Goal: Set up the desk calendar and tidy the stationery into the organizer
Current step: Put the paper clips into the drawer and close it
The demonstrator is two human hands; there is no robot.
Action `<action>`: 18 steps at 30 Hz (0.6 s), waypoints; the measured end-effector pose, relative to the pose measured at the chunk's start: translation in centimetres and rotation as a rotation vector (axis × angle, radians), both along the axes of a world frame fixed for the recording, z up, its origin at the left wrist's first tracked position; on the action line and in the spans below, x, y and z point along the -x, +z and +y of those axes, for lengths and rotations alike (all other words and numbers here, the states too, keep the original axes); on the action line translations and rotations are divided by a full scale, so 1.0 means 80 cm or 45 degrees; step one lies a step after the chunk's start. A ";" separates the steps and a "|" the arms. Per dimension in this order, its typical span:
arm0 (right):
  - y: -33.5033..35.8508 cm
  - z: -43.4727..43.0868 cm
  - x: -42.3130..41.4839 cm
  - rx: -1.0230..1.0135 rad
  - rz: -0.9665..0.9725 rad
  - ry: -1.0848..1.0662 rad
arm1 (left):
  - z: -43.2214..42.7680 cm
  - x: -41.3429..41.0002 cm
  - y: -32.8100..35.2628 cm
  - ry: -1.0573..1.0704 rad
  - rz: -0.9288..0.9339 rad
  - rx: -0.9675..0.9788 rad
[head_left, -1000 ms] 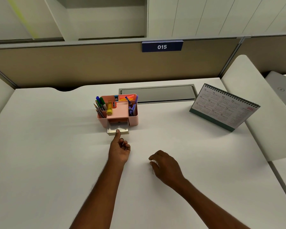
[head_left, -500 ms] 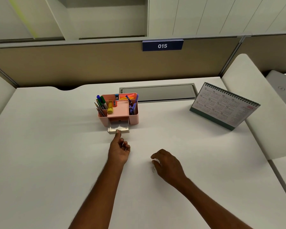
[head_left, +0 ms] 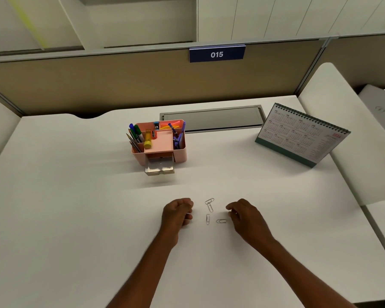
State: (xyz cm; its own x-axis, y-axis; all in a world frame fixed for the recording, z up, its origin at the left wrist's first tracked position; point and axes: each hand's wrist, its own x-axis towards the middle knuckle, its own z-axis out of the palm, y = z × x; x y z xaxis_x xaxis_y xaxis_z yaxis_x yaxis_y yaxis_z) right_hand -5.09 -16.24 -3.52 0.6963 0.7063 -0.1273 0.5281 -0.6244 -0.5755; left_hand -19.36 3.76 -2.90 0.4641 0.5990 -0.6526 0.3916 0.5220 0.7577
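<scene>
Both forearms (head_left: 298, 263) are bare, no sleeves showing.

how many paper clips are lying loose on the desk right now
4 show. Two paper clips lie touching, farthest from the person; one lone clip lies nearer; one sideways clip lies by the right hand. The curled left hand may hide more.

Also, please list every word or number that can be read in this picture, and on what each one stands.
"015": white digits on the blue plate fixed to the partition top.
"2024": red, blurred, likely reading, on the desk calendar.
Calendar month grids: too small to read.
Marker label in the pink organizer: too blurred to read.
</scene>
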 end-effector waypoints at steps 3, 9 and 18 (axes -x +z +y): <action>-0.005 -0.011 0.006 0.055 -0.008 0.031 | -0.023 0.006 -0.007 -0.177 0.073 -0.226; -0.006 -0.015 0.017 0.178 -0.150 0.192 | -0.050 0.007 -0.024 -0.466 0.133 -0.693; -0.009 -0.011 0.019 0.355 -0.378 0.374 | -0.070 -0.012 -0.024 -0.880 0.294 -1.173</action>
State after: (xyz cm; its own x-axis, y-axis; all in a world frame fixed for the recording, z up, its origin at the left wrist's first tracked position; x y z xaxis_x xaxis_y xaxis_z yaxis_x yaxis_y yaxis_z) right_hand -6.62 -17.14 -4.21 0.5077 0.8455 -0.1655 0.8205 -0.5331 -0.2063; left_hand -18.41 -1.82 -4.84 0.8026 0.5562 -0.2154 0.5547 -0.5634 0.6122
